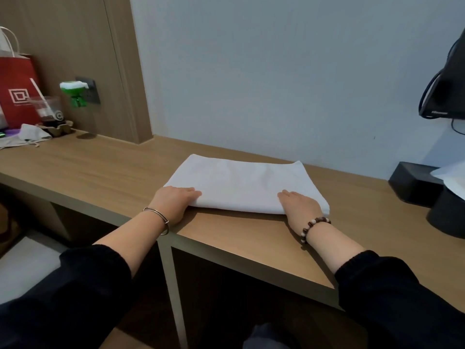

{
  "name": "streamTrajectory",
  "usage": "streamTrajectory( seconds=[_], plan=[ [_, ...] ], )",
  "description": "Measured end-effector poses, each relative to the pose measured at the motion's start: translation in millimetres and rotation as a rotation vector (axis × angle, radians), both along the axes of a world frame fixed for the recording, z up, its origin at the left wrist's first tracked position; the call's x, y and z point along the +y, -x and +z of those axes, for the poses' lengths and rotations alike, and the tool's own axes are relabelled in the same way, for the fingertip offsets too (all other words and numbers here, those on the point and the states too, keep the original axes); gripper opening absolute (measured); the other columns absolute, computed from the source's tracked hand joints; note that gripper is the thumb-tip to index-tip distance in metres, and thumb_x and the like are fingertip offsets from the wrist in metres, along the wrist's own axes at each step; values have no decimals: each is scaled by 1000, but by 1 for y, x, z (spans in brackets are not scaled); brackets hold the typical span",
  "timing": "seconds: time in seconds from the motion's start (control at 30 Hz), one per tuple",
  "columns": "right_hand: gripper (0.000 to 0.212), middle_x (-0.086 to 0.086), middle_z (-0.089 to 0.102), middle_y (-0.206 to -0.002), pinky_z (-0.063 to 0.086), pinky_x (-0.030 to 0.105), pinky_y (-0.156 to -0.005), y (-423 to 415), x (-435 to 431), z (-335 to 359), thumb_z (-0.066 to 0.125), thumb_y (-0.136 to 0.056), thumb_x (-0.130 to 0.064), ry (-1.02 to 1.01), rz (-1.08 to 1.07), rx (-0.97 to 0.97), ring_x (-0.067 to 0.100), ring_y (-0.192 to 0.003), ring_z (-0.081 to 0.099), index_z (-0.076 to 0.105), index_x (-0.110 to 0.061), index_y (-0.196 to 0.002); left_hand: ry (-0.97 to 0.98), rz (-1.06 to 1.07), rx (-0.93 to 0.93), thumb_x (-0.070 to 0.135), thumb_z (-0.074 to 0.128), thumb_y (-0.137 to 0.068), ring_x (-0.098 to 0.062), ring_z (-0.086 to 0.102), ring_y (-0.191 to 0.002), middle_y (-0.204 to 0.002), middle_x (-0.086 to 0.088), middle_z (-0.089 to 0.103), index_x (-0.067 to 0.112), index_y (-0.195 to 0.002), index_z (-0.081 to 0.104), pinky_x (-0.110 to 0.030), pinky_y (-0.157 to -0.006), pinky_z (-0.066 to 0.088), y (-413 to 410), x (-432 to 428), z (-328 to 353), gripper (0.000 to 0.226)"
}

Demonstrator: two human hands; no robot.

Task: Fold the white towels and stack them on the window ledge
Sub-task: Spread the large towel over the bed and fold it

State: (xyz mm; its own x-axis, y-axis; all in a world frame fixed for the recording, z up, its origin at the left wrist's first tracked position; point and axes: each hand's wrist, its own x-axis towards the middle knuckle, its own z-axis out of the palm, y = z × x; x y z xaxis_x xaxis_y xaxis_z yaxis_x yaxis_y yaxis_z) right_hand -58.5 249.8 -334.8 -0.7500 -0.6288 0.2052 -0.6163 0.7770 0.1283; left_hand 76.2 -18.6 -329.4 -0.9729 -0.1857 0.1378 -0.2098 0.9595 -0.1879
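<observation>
A white towel [241, 183] lies folded into a flat rectangle on the wooden desk [105, 170], close to the wall. My left hand [173, 201] rests on its near left corner with the fingers straight. On the near right corner my right hand [299, 205] lies flat, fingers stretched toward the wall. Both hands press the folded near edge down. No other towel shows, and no window ledge is in view.
A red paper bag [16, 91], a plastic cup [47, 109], a green plug-in device [74, 93] and crumpled tissue [31, 133] crowd the desk's far left. A black box [415, 182] and a dark round object [448, 217] stand at the right, under a monitor [445, 89].
</observation>
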Motion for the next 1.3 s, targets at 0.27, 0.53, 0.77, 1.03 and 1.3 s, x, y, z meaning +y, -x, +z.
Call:
streamTrajectory(
  seconds=[0.27, 0.53, 0.77, 1.03, 1.3],
  plan=[
    [29, 2, 59, -113, 42, 29, -67, 8, 0, 7, 32, -96, -9, -119, -244, -10, 22, -100, 59, 50, -17, -118, 21, 271, -47, 14, 39, -93, -21, 52, -117, -125, 1, 52, 18, -126, 47, -30, -85, 43, 7, -9, 1, 34],
    [26, -1, 60, -90, 46, 26, -70, -65, -46, 33, 39, -95, -16, -493, -28, 16, 18, -83, 58, 64, -15, -104, -365, 329, -41, 21, 26, -99, -26, 12, -140, -149, -2, 24, 24, -141, 33, -47, -111, 17, 13, 7, 7, 43],
    [56, -1, 51, -69, 36, 28, -64, -82, -76, 61, 26, -99, -53, -38, 256, -369, 18, -69, 51, 49, -14, -67, -386, 288, -59, 48, 20, -99, -28, -4, -145, -159, 3, 3, 33, -149, 15, -52, -115, 10, 18, 15, -17, 53],
    [54, 4, 40, -142, 35, 41, -105, -34, -77, 12, 20, -99, -50, -36, 102, -319, 24, -129, 37, 36, -20, -140, -354, 247, -52, 47, 18, -98, -22, -2, -146, -159, 8, 5, 34, -149, 15, -51, -116, 6, 14, 11, -15, 53],
    [55, -2, 44, -53, 31, 27, -49, -50, -81, 44, 38, -95, -53, -75, 199, -281, 15, -49, 41, 41, -15, -54, -313, 233, 170, 27, 40, -89, -21, 45, -111, -116, 2, 53, 23, -107, 54, -39, -90, 33, 17, 17, -4, 23]
  ],
)
